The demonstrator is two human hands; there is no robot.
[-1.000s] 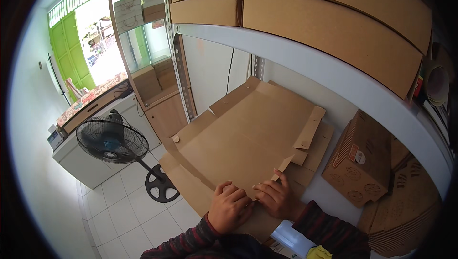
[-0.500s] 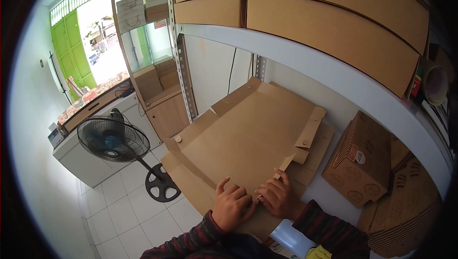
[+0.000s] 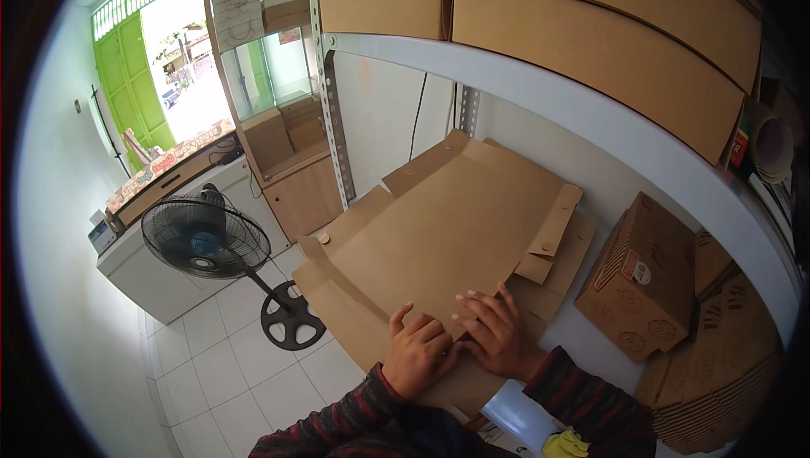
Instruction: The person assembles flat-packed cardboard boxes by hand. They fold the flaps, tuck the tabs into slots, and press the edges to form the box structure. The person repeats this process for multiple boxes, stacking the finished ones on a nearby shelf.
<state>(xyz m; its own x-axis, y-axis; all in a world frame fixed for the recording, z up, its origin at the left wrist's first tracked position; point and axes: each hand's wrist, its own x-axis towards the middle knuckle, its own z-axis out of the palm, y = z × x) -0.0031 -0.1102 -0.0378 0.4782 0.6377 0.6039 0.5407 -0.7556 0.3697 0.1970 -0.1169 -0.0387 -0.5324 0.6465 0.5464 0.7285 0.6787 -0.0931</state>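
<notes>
A flat brown cardboard box blank (image 3: 430, 213), with side flaps partly raised, lies in front of me on top of another cardboard sheet (image 3: 567, 265). At its near edge, my left hand (image 3: 419, 355) is closed, with bent fingers pressed on the fold and one finger lifted. My right hand (image 3: 499, 333) rests beside it on the same edge, its fingers stretched and apart. The two hands almost meet. Their undersides and the thumbs' contact with the board are hidden.
Stacked brown boxes (image 3: 591, 53) fill the shelf above a white metal beam (image 3: 540, 91). To the right stand a printed carton (image 3: 637, 281) and a pile of folded cartons (image 3: 717, 373). A black standing fan (image 3: 205, 238) is at the left. A yellow item (image 3: 565, 444) lies near my right sleeve.
My right hand's fingers have opened from a pinch at the near right corner and spread over the board. The raised near right flap now lies lower. The view has shifted slightly.
</notes>
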